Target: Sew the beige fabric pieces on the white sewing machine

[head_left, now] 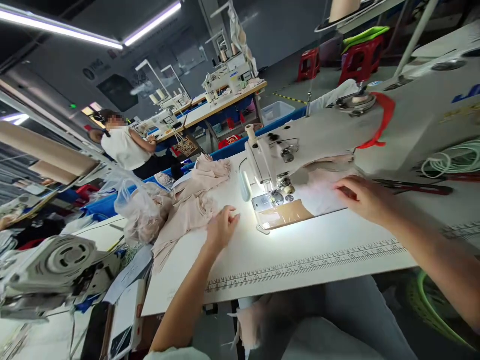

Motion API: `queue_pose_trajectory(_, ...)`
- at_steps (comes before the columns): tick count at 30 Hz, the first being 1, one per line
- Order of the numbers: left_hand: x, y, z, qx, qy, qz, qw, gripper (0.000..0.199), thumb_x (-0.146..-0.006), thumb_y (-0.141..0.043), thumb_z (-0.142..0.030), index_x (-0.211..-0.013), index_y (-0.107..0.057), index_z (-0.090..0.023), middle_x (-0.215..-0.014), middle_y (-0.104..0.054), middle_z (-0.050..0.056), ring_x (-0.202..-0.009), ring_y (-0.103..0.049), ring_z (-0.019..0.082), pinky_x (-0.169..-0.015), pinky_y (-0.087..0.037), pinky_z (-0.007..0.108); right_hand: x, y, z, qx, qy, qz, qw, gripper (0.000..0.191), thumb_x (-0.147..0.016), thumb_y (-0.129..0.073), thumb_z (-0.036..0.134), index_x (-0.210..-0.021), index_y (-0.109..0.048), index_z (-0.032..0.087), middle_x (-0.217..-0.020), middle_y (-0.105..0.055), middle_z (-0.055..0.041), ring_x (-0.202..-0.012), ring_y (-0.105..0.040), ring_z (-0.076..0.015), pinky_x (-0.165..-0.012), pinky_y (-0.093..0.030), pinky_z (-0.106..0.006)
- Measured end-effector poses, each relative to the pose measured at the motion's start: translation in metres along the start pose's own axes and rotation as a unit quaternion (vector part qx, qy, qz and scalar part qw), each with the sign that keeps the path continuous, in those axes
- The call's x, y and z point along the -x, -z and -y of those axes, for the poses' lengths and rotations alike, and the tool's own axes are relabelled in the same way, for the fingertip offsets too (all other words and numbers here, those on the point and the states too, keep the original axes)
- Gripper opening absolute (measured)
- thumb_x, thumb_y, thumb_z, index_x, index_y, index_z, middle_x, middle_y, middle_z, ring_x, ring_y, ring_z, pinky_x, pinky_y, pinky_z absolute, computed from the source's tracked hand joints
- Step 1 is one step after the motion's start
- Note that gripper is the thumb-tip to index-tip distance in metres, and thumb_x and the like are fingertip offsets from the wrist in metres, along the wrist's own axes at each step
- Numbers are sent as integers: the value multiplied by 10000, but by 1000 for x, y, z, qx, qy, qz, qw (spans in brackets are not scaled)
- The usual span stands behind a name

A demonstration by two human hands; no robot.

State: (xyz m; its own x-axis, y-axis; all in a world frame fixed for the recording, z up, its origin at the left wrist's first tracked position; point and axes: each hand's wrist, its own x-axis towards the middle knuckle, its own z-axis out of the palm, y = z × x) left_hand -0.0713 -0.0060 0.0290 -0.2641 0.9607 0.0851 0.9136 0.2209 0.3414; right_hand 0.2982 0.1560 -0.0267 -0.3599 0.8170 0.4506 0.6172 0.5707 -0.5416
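Note:
My right hand is curled, its fingertips closed on the edge of a pale pink fabric piece lying on the sewing machine bed, right of the needle. Left of the needle area, my left hand rests over the white tabletop, fingers loosely bent and slightly apart, with nothing seen in them. Just beyond it lies a heap of pale pink fabric pieces. The lit presser foot of the sewing machine stands between my hands. A tan plate covers the bed in front of it.
A printed ruler runs along the table's front. Dark tweezers and a coil of pale green cord lie at the right. A clear plastic bag sits at the left. Another person works at a machine further back.

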Motion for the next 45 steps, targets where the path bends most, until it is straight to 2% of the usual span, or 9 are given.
queue_pose_trajectory(6, 9, 34, 75, -101, -16, -63, 993, 101, -908, -622, -295, -976, -637, -222, -1095, -673, 81, -885, -663, 205, -686, -499, 289, 1, -2, 8, 11, 26, -28, 999, 314, -956, -416, 432, -953, -658, 233, -1004, -696, -121, -616, -559, -209, -620, -418, -384)
queue_pose_trajectory(11, 10, 31, 89, -114, -89, -107, 984, 108, -922, -553, -266, -819, -562, -233, -955, -655, 86, -923, -639, 245, -687, -522, 318, 3, 0, 17, 38, 56, -68, 995, 278, -990, -393, 389, -999, -650, 282, -1014, -705, -91, -602, -550, -186, -607, -448, -375)
queue_pose_trajectory(15, 5, 35, 71, -35, -173, -155, 972, 146, -909, -513, -252, -765, -491, -240, -835, -641, 59, -866, -621, 232, -821, -535, 369, 11, -1, 45, 10, 136, 23, 990, 259, -1007, -437, 311, -1053, -683, 239, -1029, -714, -76, -620, -564, -144, -631, -471, -317)
queue_pose_trajectory(19, -2, 45, 34, 102, -169, 27, 980, 191, -975, -483, -367, -849, -538, -235, -669, -610, -28, -615, -565, 140, -608, -467, 250, 16, -14, 88, 40, 243, 170, 954, 324, -1043, -413, 291, -1212, -676, 204, -1079, -670, -79, -696, -560, -128, -631, -406, -277)
queue_pose_trajectory(22, -9, 42, -4, 154, -158, 172, 960, 245, -980, -498, -439, -938, -598, -219, -657, -676, -41, -489, -464, 99, -508, -374, 227, 16, -28, 110, 116, 301, 192, 927, 324, -1057, -404, 318, -1177, -674, 185, -1038, -632, -89, -693, -467, -141, -615, -308, -291)
queue_pose_trajectory(25, -17, 26, -38, 188, -163, 226, 942, 265, -964, -515, -449, -909, -603, -205, -677, -729, -19, -471, -438, 92, -502, -359, 230, 15, -37, 117, 154, 313, 177, 920, 304, -1063, -423, 344, -1114, -670, 175, -997, -616, -85, -733, -442, -158, -650, -262, -309)
queue_pose_trajectory(29, -30, -7, -58, 260, -157, 216, 928, 297, -905, -579, -476, -769, -577, -211, -678, -711, 7, -572, -572, 130, -562, -440, 251, 15, -41, 115, 168, 314, 165, 920, 286, -1062, -442, 353, -1063, -663, 172, -989, -617, -83, -763, -448, -167, -680, -248, -318)
queue_pose_trajectory(34, -44, -41, -55, 261, -82, 194, 942, 213, -824, -655, -377, -715, -583, -209, -665, -671, 0, -611, -618, 151, -567, -484, 260, 15, -42, 113, 163, 314, 158, 922, 317, -1078, -387, 338, -1062, -662, 181, -971, -622, -77, -742, -435, -161, -670, -235, -325)
queue_pose_trajectory(45, -46, -44, -57, 226, -41, 191, 954, 161, -825, -639, -340, -733, -597, -216, -658, -689, -17, -621, -637, 159, -611, -463, 272, 19, -42, 107, 145, 315, 121, 930, 325, -1077, -381, 287, -942, -650, 166, -917, -591, -63, -753, -433, -157, -663, -280, -320)
